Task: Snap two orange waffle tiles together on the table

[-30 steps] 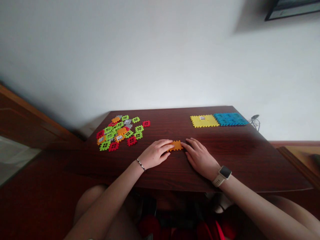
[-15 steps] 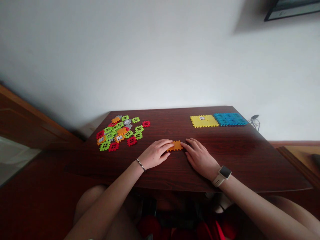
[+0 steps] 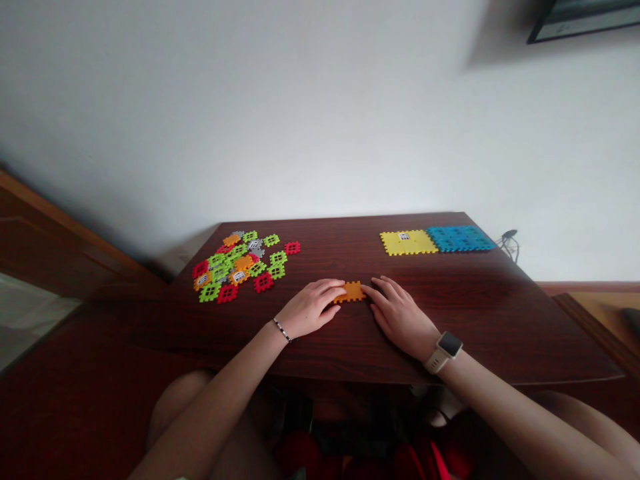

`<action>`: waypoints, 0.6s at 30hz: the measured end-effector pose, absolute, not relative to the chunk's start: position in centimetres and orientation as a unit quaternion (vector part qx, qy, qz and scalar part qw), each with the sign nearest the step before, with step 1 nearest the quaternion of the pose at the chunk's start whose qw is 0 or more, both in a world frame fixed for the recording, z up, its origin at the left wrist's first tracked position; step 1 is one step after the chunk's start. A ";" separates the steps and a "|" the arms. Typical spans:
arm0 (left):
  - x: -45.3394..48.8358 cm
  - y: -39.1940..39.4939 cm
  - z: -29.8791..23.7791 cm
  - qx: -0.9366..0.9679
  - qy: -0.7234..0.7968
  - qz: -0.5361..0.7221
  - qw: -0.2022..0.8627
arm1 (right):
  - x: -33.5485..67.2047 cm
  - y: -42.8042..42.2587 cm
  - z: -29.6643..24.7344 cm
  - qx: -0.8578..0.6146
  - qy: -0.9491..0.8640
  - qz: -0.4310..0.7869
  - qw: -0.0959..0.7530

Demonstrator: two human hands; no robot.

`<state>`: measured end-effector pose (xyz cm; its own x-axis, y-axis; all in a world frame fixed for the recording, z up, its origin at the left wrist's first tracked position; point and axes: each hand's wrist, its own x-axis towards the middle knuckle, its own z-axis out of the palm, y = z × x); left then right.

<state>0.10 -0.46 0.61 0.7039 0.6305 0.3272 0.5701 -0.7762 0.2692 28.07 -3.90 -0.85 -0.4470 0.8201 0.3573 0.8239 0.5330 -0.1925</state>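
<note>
An orange toothed plastic tile point(image 3: 353, 291) lies flat on the table in front of me. My left hand point(image 3: 314, 308) grips it from the left, fingers over its left part and thumb at the near edge. That part is covered, so I cannot tell whether a second tile is joined there. At the tile's right edge, my right hand point(image 3: 400, 315) rests with fingers stretched and apart, an index fingertip touching the edge.
On the left of the dark wooden table point(image 3: 330, 347) is a loose pile of green, red, grey and orange tiles point(image 3: 220, 272). At the back right, a yellow panel of joined tiles point(image 3: 407, 243) adjoins a blue one point(image 3: 463, 239). A black cable point(image 3: 510, 240) shows beyond the right edge.
</note>
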 end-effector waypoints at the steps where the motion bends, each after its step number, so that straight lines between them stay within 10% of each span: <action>1: 0.1 -0.5 0.6 0.920 0.326 0.204 0.074 | 28.1 -3.9 -0.8 -0.484 -0.850 -0.003 0.207; 18: 0.1 -0.4 0.6 0.917 0.326 0.215 0.084 | 28.1 -3.9 -0.8 -0.489 -0.847 0.002 0.207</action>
